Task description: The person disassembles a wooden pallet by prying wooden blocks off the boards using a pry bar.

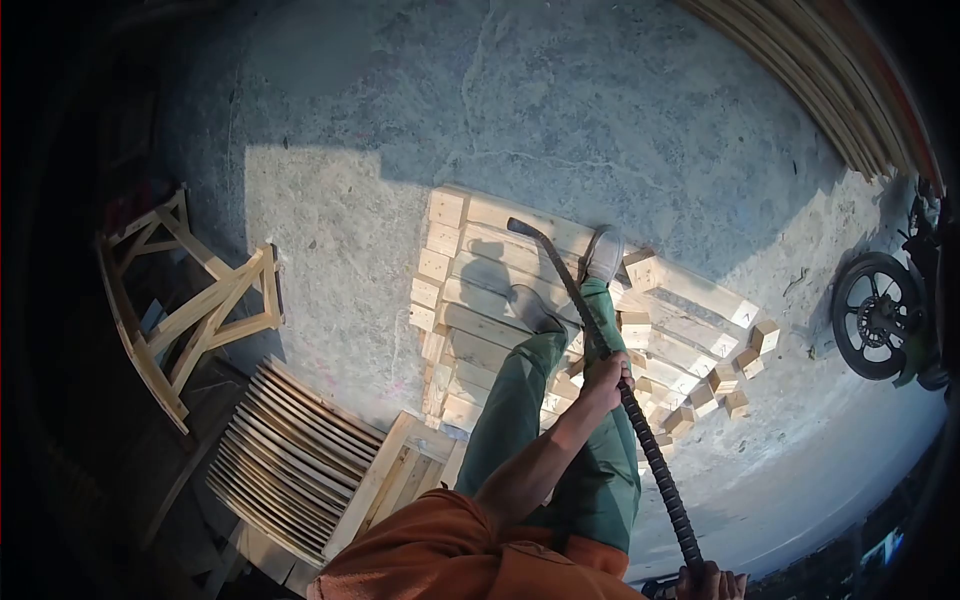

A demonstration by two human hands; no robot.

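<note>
A long ribbed steel pry bar [655,455] runs diagonally across the view, its flattened, bent tip over the stacked timber beams [510,250]. My left hand [607,378] is wrapped round the bar near its middle. Farther down, at the bottom edge of the view, my right hand [712,582] closes round the bar's lower end. Both of my feet stand on the pale beams, one shoe [604,255] close to the bar's bent end. Short wooden blocks [700,400] stick out unevenly along the right side of the stack.
A wooden trestle frame [205,305] stands at left. Below it lies a tight row of thin boards [290,455] beside a wooden pallet-like piece [400,470]. Long planks [800,80] are stacked at the upper right, and a motorcycle wheel [878,315] rests on the concrete floor [330,210].
</note>
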